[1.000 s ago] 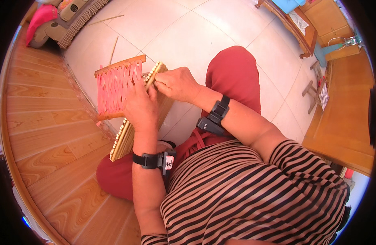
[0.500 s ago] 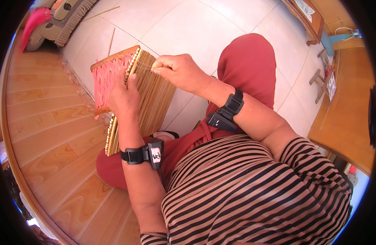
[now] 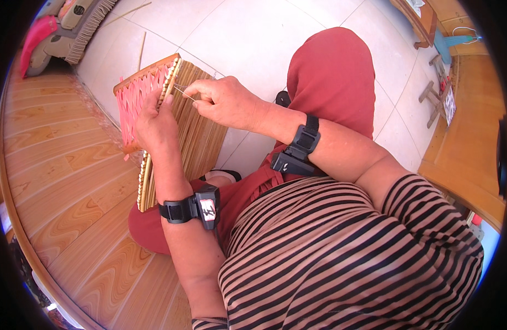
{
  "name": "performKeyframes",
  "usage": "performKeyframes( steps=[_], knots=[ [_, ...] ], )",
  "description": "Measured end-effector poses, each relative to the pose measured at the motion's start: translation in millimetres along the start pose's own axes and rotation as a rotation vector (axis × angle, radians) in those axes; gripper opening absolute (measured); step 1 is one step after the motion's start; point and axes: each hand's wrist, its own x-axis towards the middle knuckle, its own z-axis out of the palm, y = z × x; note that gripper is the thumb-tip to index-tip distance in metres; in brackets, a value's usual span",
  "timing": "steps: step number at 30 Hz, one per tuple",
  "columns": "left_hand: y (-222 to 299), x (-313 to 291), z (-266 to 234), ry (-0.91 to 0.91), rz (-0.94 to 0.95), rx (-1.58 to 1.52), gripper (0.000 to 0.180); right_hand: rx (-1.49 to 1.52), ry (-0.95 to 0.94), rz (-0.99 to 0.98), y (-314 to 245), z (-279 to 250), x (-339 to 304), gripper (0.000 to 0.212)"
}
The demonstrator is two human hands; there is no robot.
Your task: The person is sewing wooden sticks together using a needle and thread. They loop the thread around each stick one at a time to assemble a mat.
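Pale floor tiles (image 3: 253,38) spread across twelve o'clock, and wood planks (image 3: 61,159) fill nine. Toward ten to eleven o'clock slants a panel of thin wooden slats (image 3: 201,124), its bead-tipped edge beside a pink woven seat (image 3: 135,99). The left hand (image 3: 156,126) has its grip pinched over that edge. At its two o'clock, the right hand (image 3: 223,102) pinches a thin strand (image 3: 183,94) running to the slats.

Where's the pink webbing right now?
Head view, left of centre in the upper half: the pink webbing hangs below a brown wooden bar, just left of the slatted piece, beside the left hand.
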Motion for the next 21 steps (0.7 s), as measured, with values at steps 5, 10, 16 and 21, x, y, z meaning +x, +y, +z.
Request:
performKeyframes(
  steps=[5, 10, 16, 21],
  knots=[
    [6, -6, 1, 0.046, 0.043, -0.032, 0.027, -0.028, -0.018, -0.007, -2, 0, 0, 0.028],
    [10, -8, -2, 0.051, 0.024, -0.004, 0.026, -0.026, -0.027, 0.010, -5, -3, -1, 0.029],
    [8, -7, -1, 0.074, 0.023, 0.033, 0.026, -0.021, -0.017, -0.026, 0, -1, -1, 0.029],
    [16, -8, -4, 0.064, -0.002, 0.086, 0.026, 0.001, -0.050, 0.015, -3, -3, -1, 0.030]
  ],
)
